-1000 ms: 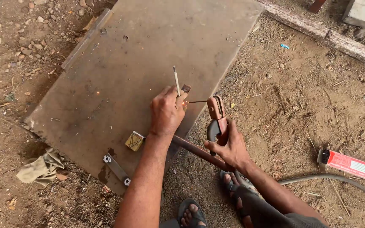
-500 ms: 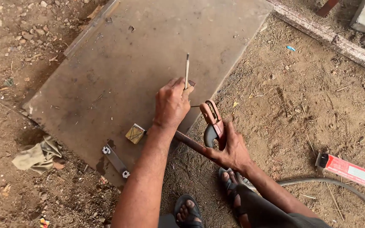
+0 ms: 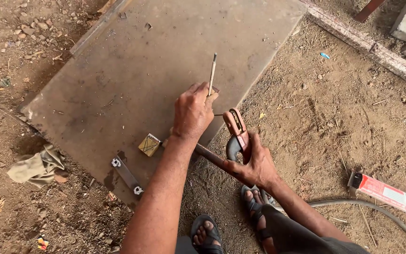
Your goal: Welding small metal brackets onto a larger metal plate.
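Presently, findings at this moment are as follows.

Left hand: the left hand rests knuckles-up on the large grey-brown steel plate; its fingers are pressed together, pinching the lower end of a thin straight welding rod.

Rod position: the thin straight welding rod stands up out of the left fingertips, over the plate, near its right edge.

Rod long axis: it runs away from the person, tilted slightly right; the free tip is the far end, the pinched end the near one.

Right hand: the right hand is closed in a full wrap around the handle of the red-orange clamp-type electrode holder; its fingers are curled tight.

Holder position: its head lies just right of the left hand, at the plate's edge, over the dirt; whether the clamp mouth is parted I cannot tell.

Key relation: the rod's pinched end lies just left of and slightly beyond the holder's head; the left hand is the nearer to the rod, the right hand apart from it.

Surroundings: a small brass-coloured block and a flat steel bracket lie on the plate's near corner; a crumpled rag lies on the dirt to the left.
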